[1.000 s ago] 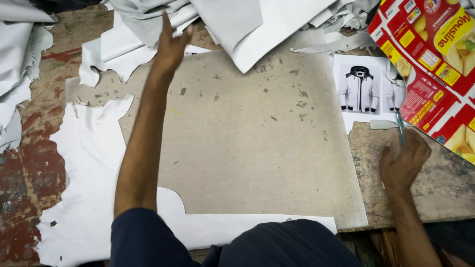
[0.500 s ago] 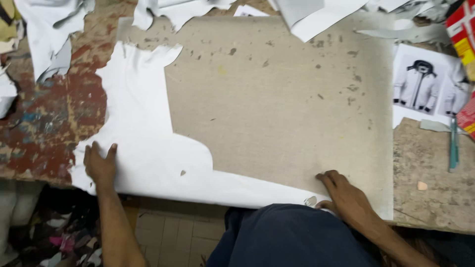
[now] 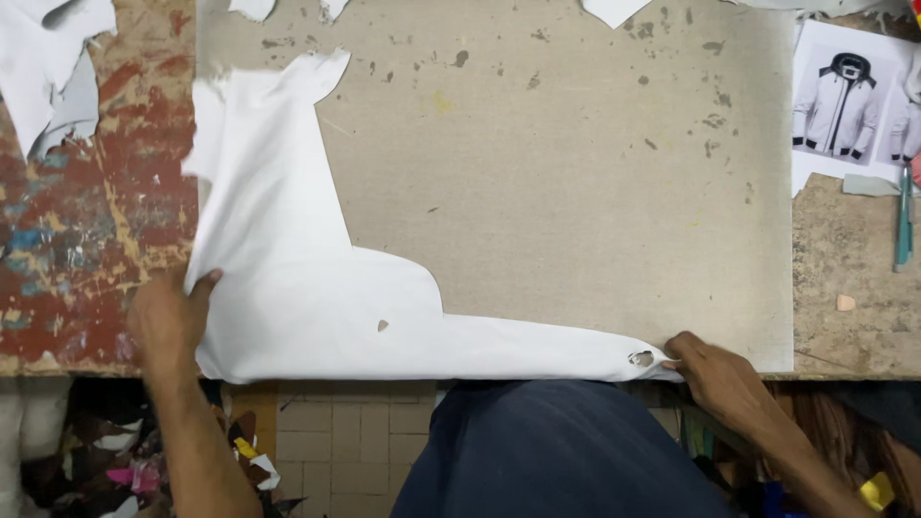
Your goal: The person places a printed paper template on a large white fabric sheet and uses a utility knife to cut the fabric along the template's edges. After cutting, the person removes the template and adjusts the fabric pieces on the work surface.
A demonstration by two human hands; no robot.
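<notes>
Now gripping white sheet (image 3: pixel 307 288) at both near ends, no more reaching far. Left hand (image 3: pixel 168 321) fingers pinching left edge; right hand (image 3: pixel 715 369) pinching thin tip. Lying flat on grey board (image 3: pixel 576 173), getting pulled straight.

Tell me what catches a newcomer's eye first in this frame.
A large white sheet with cut-out curves lies over the left and near edge of a grey board. The left hand grips its left edge, and the right hand pinches its narrow right tip. A jacket picture lies at the upper right.
</notes>
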